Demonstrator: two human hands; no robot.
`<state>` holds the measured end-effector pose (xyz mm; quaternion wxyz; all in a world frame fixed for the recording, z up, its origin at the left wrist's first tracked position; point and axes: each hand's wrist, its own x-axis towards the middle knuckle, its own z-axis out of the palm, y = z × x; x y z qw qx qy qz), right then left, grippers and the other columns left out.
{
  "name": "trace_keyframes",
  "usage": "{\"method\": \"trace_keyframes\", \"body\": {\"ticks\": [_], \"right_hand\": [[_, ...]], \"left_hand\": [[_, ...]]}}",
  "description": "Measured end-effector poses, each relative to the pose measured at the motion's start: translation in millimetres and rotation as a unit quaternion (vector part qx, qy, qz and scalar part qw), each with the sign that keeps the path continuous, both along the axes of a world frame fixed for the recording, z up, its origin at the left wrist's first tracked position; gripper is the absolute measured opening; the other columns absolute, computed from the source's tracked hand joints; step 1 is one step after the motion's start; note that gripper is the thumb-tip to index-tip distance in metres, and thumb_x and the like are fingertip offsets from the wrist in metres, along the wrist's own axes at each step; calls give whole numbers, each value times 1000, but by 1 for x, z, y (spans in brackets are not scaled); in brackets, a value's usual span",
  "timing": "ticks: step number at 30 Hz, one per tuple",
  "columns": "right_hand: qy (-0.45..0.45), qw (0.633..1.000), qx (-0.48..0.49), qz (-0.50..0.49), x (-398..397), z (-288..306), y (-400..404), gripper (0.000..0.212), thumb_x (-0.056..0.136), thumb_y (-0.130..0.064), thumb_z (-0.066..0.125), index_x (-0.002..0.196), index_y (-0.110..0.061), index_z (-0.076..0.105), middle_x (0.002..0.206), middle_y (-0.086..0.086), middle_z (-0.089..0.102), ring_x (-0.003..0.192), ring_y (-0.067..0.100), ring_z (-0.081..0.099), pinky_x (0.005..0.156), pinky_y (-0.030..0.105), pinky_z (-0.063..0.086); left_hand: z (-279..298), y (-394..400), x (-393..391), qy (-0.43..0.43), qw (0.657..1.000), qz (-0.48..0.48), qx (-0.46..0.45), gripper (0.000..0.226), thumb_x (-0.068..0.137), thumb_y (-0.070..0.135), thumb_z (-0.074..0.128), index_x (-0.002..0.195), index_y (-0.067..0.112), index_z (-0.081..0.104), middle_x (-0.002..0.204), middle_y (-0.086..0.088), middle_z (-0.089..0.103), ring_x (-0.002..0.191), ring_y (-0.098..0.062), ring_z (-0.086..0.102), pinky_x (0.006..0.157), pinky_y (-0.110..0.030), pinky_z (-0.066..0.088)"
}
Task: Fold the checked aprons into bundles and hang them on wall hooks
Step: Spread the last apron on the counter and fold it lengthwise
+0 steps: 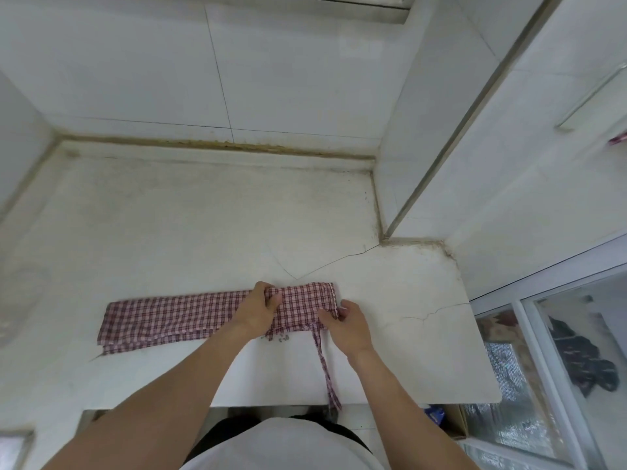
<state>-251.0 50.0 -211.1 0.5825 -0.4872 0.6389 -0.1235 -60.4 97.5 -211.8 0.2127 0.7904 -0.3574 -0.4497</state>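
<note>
Because the checked apron [176, 317] had been folded into a long narrow strip, it lay flat along the near part of the white worktop [203, 215], closer to the front edge than to the back wall, its right end doubled over into a thicker pad. One tie strap [326, 371] trailed from that end across the worktop and over the front edge. Both hands worked at the doubled end: the left hand [259, 308] pinched the upper fold with curled fingers, apparently pinning it so the layers stayed aligned, while the right hand [349, 325] gripped the end corner near the strap, likely to turn the next fold toward a bundle. At the far right edge of view, a scrap of similar checked cloth [619, 139] showed against the tiled wall [135, 62].
</note>
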Motion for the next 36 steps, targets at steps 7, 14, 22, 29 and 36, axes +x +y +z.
{"method": "trace_keyframes", "body": {"ticks": [7,14,22,29,36], "right_hand": [[-44,999,-11,8,-4,-10,-11,10,83,-21,80,85,-23,71,89,-6,74,83,7,70,78,23,58],[0,999,-46,-2,-12,-21,-15,24,81,-32,81,98,-16,74,94,-4,75,87,11,71,81,31,59],[-49,998,33,-2,-23,-20,-27,13,83,-28,80,90,-21,71,95,-2,75,90,16,72,86,33,58],[-88,989,123,-5,-35,-13,-41,35,78,-27,85,103,-8,71,107,6,74,97,18,71,88,38,59],[71,930,-221,285,-10,1,-54,89,75,-51,80,149,-26,37,150,-6,39,138,14,34,116,38,29]], "left_hand": [[13,-7,0,94,986,-88,106,79,99,17,56,156,21,0,117,-5,56,99,-20,59,79,-29,52],[0,-18,-2,-47,995,-84,38,40,92,29,69,122,12,48,116,-3,59,103,-18,59,84,-29,52],[-1,-25,-20,406,890,206,-9,18,102,9,52,117,5,59,116,-10,68,109,-24,64,95,-40,52],[-11,-49,-23,167,983,71,39,46,101,36,54,135,6,51,134,-11,58,119,-25,57,107,-43,46],[-18,-51,-19,116,992,-31,50,62,95,56,46,142,16,43,141,-6,52,128,-24,51,111,-45,40]]}}
